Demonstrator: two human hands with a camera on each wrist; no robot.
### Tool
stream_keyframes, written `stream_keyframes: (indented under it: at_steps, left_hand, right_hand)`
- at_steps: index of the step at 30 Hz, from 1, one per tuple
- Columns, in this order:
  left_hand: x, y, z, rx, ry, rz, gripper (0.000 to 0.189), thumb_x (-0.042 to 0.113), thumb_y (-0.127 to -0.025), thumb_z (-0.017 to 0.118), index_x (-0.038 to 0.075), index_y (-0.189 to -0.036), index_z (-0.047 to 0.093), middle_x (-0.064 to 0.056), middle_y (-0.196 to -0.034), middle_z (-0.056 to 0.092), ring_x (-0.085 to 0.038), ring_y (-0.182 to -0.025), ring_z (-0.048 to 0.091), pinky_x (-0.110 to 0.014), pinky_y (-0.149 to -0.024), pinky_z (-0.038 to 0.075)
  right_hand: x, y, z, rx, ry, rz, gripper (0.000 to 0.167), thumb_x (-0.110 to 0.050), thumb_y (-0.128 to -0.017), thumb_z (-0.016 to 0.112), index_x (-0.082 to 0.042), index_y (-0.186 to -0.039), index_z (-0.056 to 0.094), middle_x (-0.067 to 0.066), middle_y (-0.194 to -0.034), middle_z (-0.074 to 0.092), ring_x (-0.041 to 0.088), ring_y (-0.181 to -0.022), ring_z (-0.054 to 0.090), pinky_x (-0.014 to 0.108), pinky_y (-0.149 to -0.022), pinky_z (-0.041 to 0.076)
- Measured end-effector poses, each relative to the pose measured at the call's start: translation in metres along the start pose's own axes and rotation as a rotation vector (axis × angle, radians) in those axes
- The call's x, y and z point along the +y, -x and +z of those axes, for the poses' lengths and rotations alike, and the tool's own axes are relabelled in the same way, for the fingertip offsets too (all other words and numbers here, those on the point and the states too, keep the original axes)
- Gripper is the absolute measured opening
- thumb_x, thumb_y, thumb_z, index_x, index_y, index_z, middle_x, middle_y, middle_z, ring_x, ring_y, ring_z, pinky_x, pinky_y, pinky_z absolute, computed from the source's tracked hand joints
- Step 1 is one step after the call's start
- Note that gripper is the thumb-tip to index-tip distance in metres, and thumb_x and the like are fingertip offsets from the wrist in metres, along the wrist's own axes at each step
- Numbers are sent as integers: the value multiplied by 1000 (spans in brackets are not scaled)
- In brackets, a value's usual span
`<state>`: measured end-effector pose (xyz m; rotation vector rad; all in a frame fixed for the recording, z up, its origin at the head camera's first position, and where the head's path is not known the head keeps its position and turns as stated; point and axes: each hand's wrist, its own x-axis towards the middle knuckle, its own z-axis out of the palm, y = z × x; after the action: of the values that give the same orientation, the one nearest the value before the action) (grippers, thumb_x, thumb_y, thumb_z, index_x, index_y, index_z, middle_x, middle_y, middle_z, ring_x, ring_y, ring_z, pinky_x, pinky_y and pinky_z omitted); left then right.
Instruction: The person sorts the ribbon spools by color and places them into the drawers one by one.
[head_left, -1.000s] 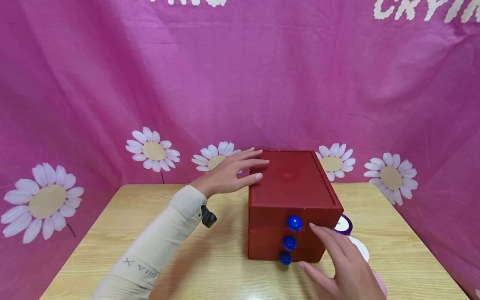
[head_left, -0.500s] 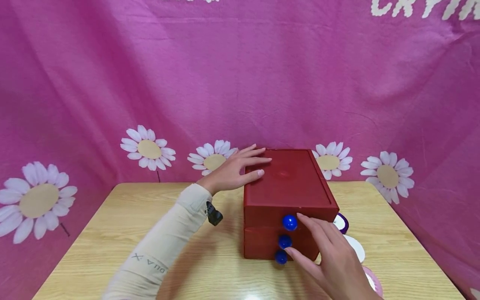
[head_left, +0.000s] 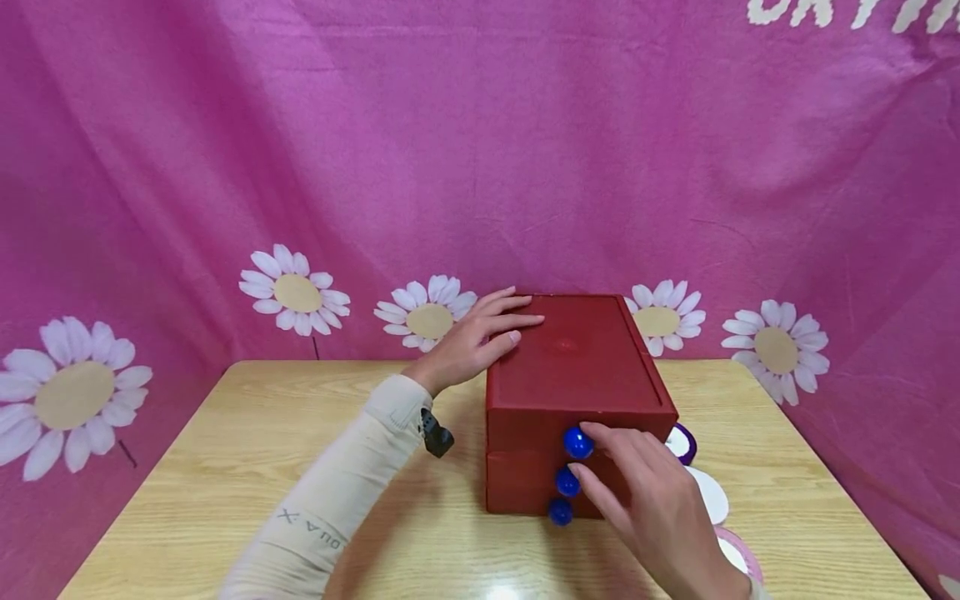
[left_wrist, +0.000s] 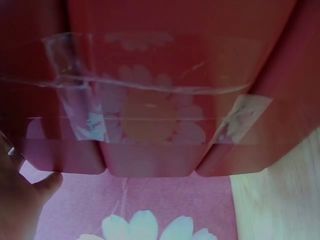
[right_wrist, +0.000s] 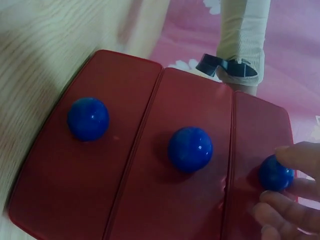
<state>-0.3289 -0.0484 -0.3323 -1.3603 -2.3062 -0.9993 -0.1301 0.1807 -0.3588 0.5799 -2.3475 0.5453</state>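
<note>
A red box of three stacked drawers (head_left: pixel 577 367) stands on the table, a round blue knob on each drawer front. My right hand (head_left: pixel 656 496) has its fingertips and thumb around the top knob (head_left: pixel 577 442), pinching it; the right wrist view shows the fingers (right_wrist: pixel 280 212) on both sides of that knob (right_wrist: pixel 275 175). The middle knob (right_wrist: pixel 190 149) and the bottom knob (right_wrist: pixel 88 119) are free of the hand. My left hand (head_left: pixel 476 342) rests with extended fingers on the box's top left edge. All three drawers look closed.
Right of the box lie a purple-rimmed round piece (head_left: pixel 681 443), a white disc (head_left: pixel 708 496) and a pink-rimmed round piece (head_left: pixel 738 554), partly hidden. A pink cloth with daisies (head_left: pixel 480 167) hangs behind the wooden table (head_left: pixel 300 450). Clear tape crosses the drawers' side (left_wrist: pixel 150 90).
My right hand has moved left and slightly up, from beside the knobs onto the top one. The left hand has stayed on the box's top edge, shifting slightly.
</note>
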Motion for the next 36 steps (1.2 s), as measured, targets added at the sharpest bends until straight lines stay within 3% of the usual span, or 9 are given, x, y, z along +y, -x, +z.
stream_keyframes:
  at_steps: [7,16,32,36]
  left_hand:
    - [1,2,4,44,21,14,40,28,-99,44,15,-131,62,-9,-146,44,-27,-143,22,-45,-115,19]
    - [0,3,7,75,46,28,40,25,-99,43,10,-132,61,-11,-144,46,-27,-142,24,-42,-116,18]
    - [-2,3,11,118,74,53,42,14,-94,43,7,-130,62,-12,-143,47,-23,-142,26,-40,-116,18]
    - [-2,4,12,131,79,50,41,14,-94,43,6,-129,62,-13,-142,48,-28,-141,27,-41,-116,19]
  right_hand:
    - [2,-1,2,22,-25,-3,52,-17,-72,84,-17,-120,64,-8,-105,67,7,-91,62,34,-74,57]
    - [5,-2,6,50,-149,-4,51,-9,-71,84,-19,-117,65,-12,-95,68,2,-77,64,16,-64,53]
    - [2,1,4,47,-128,39,49,-10,-70,85,-18,-115,66,-12,-93,68,1,-74,63,19,-62,54]
    - [1,3,3,51,-121,27,50,-10,-69,85,-19,-115,67,-12,-93,68,0,-72,61,16,-61,53]
